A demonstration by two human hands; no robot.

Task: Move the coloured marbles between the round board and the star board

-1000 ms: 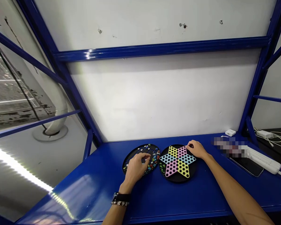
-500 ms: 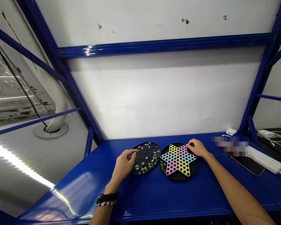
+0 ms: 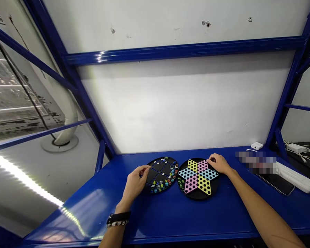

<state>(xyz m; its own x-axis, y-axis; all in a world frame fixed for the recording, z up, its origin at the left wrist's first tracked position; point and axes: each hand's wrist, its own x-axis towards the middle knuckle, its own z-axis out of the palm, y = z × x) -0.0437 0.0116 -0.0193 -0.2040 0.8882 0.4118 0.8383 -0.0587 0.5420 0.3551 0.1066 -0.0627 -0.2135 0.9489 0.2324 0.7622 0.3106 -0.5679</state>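
Observation:
A round black tray (image 3: 158, 167) with several coloured marbles (image 3: 167, 179) gathered along its right side lies on the blue shelf (image 3: 170, 213). My left hand (image 3: 134, 184), wearing a black wristband, pinches the tray's left rim with curled fingers. Right beside it sits a round black board with a pastel star full of holes (image 3: 197, 175). My right hand (image 3: 219, 163) has its fingers curled over the board's far right rim. A few marbles lie in the board's left edge.
A dark phone (image 3: 276, 182), a white power strip (image 3: 294, 177) and a small white charger (image 3: 257, 145) lie at the shelf's right end, with cables (image 3: 299, 150) beyond. Blue frame posts stand at both back corners, a white wall behind.
My left hand has drawn back from over the marbles to the tray's left rim and closed on it. My right hand has stayed on the star board's rim.

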